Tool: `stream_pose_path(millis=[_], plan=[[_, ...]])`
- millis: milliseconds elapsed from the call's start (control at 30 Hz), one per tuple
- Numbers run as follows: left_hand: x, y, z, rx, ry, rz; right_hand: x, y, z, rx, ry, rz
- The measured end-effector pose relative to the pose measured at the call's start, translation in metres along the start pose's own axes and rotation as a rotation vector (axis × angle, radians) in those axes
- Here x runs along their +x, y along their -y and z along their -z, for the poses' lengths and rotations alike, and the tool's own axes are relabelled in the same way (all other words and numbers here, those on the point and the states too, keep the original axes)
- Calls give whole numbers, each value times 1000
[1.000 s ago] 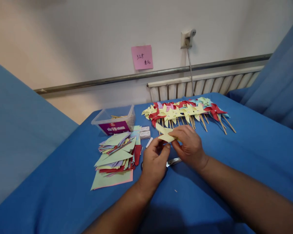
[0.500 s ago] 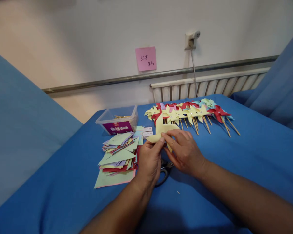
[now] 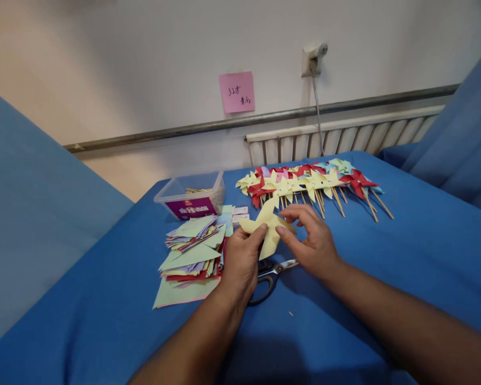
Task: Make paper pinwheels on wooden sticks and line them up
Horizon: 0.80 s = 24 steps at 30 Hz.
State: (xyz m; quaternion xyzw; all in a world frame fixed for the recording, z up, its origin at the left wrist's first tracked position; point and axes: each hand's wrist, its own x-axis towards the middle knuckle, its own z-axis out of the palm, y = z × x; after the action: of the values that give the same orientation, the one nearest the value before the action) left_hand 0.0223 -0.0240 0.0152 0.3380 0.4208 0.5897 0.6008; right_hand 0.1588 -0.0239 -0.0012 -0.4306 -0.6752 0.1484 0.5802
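Pinwheel (image 3: 271,223) of thin yellow paper hangs above the black-handled scissors (image 3: 279,268), its curled blades fanned, and my left hand (image 3: 242,254) pinches it near the middle. My right hand (image 3: 313,239) has just come off the centre, thumb and fingers parted around a blade, so I judge the left alone keeps the folds gathered. Beyond lie bright, pointed pinwheels (image 3: 313,184) on slim wooden sticks (image 3: 338,202).

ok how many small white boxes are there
2: a back box and a front box, right of the clear tub, beyond the left hand; others may be hidden.
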Motion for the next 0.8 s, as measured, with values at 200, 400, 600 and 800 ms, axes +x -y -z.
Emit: stream_pose_path(millis=[200, 400, 600, 800], plan=[[3, 4, 4, 122, 15, 47, 2, -8, -12, 349, 108, -436], [3, 5, 5, 123, 27, 57, 1, -13, -16, 478, 130, -516], [4, 10, 4, 95, 7, 57, -1, -14, -16, 427, 122, -484], [9, -5, 6, 54, -47, -46, 1, -24, -13, 431, 26, -512]])
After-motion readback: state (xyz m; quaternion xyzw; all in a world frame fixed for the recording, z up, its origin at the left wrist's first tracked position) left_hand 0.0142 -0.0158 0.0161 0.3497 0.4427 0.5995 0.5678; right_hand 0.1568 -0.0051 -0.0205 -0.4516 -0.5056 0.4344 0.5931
